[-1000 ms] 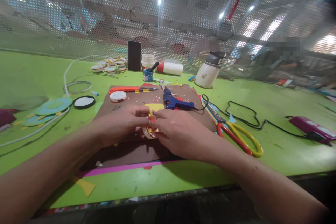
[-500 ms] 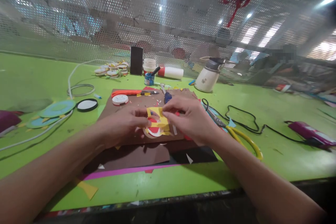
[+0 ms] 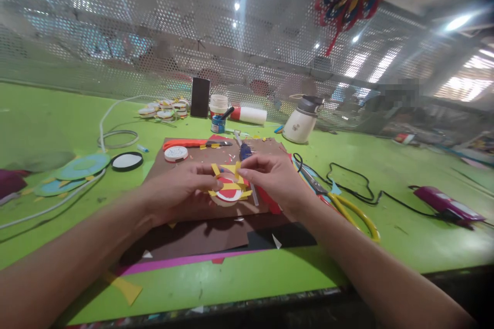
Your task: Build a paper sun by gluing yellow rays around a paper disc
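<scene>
A yellow paper cut-out with strips (image 3: 231,186) is between my two hands, above a brown board. My left hand (image 3: 173,187) pinches its left side between thumb and fingers. With thumb and forefinger, my right hand (image 3: 276,180) grips an upright yellow strip at the upper right. Just beneath and partly covered lies a round red and white piece (image 3: 228,196) with a pale rim; whether it is joined to the yellow paper I cannot tell.
On the brown board (image 3: 185,229) are a red-handled cutter (image 3: 189,144), a white round disc (image 3: 176,153) and paper scraps. Yellow-handled scissors (image 3: 358,213) and a purple corded device (image 3: 443,203) lie right. Behind stand a phone (image 3: 200,97), a blue jar (image 3: 218,124) and a white jug (image 3: 303,123).
The yellow paper was a broader flat shape before; now its strips stand apart, the upper right one bent up at my right fingers. The camera view has tipped up slightly.
</scene>
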Available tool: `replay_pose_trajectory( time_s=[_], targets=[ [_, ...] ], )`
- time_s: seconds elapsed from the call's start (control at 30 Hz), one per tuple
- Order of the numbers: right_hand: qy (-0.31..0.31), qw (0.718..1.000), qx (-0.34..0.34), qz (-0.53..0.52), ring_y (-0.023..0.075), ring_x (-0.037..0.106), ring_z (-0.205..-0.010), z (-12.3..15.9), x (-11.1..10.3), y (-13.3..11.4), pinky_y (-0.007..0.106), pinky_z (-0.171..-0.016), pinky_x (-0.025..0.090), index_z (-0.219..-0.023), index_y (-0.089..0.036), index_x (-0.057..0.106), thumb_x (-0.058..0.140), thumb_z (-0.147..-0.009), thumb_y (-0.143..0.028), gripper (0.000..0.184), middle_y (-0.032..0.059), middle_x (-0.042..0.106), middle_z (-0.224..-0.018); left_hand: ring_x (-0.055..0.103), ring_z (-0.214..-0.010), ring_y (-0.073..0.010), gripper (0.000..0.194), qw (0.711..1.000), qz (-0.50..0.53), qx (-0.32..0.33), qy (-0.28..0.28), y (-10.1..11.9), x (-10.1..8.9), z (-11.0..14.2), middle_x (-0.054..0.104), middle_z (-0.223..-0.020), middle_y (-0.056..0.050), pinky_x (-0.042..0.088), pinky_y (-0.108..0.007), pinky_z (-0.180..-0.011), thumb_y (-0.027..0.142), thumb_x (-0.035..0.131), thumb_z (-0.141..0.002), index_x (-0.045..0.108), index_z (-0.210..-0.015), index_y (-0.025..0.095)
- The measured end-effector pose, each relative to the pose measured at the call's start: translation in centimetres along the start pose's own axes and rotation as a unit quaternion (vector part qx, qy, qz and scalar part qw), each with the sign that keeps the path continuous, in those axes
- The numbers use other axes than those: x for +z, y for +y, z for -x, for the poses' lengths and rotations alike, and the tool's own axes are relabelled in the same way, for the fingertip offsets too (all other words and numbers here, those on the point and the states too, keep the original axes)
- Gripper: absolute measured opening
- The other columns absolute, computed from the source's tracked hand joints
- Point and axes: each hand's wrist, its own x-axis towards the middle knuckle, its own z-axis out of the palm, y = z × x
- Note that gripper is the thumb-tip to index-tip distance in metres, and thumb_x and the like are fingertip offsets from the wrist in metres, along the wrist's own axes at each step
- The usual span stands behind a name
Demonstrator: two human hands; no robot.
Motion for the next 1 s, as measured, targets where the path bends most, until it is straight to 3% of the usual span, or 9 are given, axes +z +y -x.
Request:
replay_pose_trajectory(
  time_s=[0.2, 0.5, 0.63, 0.87, 1.0],
  targets=[
    [0.006, 0.995, -0.088, 0.047, 0.0124, 0.057, -0.066, -0.32, -0.12, 0.42, 0.028, -0.064, 0.048, -0.073, -0.015, 0.068, 0.068, -0.072, -0.022, 0.007, 0.0023, 0.064, -0.072, 0.070, -0.082, -0.0186, 0.023, 1.000, -0.010, 0.006, -0.029, -0.26, -0.44, -0.19, 0.074, -0.088, -0.009, 0.054, -0.028, -0.080, 0.008, 0.066, -0.072, 0.073, -0.093, 0.015],
    [0.024, 0.972, -0.168, 0.164, 0.0132, 0.055, -0.067, -0.19, -0.33, 0.31, 0.028, -0.063, 0.045, -0.070, -0.016, 0.066, 0.064, -0.075, -0.018, 0.007, 0.0020, 0.064, -0.071, 0.066, -0.073, -0.0148, 0.015, 0.997, -0.070, 0.025, 0.001, -0.35, -0.58, -0.16, 0.072, -0.081, -0.005, 0.051, -0.024, -0.069, 0.012, 0.067, -0.071, 0.073, -0.083, 0.016],
    [0.034, 0.958, -0.210, 0.194, 0.0136, 0.057, -0.069, -0.05, -0.35, 0.42, 0.028, -0.066, 0.045, -0.069, -0.016, 0.064, 0.063, -0.075, -0.013, 0.007, 0.0015, 0.063, -0.072, 0.066, -0.073, -0.0154, 0.022, 0.998, -0.064, 0.017, -0.007, -0.41, -0.66, -0.36, 0.072, -0.081, -0.006, 0.051, -0.025, -0.070, 0.012, 0.067, -0.071, 0.073, -0.092, 0.016],
    [0.039, 0.954, -0.217, 0.202, 0.0135, 0.056, -0.069, 0.11, -0.29, 0.43, 0.029, -0.067, 0.045, -0.070, -0.017, 0.063, 0.062, -0.076, -0.012, 0.008, 0.0010, 0.062, -0.072, 0.066, -0.074, -0.0162, 0.025, 0.995, -0.097, 0.025, -0.001, -0.52, -0.93, -0.27, 0.072, -0.083, -0.005, 0.050, -0.025, -0.068, 0.017, 0.066, -0.074, 0.072, -0.098, 0.018],
    [0.031, 0.968, -0.188, 0.164, 0.0142, 0.056, -0.069, 0.16, -0.21, 0.35, 0.030, -0.066, 0.045, -0.070, -0.016, 0.063, 0.062, -0.077, -0.017, 0.007, 0.0019, 0.062, -0.071, 0.066, -0.078, -0.0189, 0.024, 0.990, -0.131, 0.050, 0.018, -0.62, -1.03, -0.23, 0.072, -0.083, -0.005, 0.051, -0.027, -0.069, 0.021, 0.067, -0.073, 0.073, -0.096, 0.018]
  ],
)
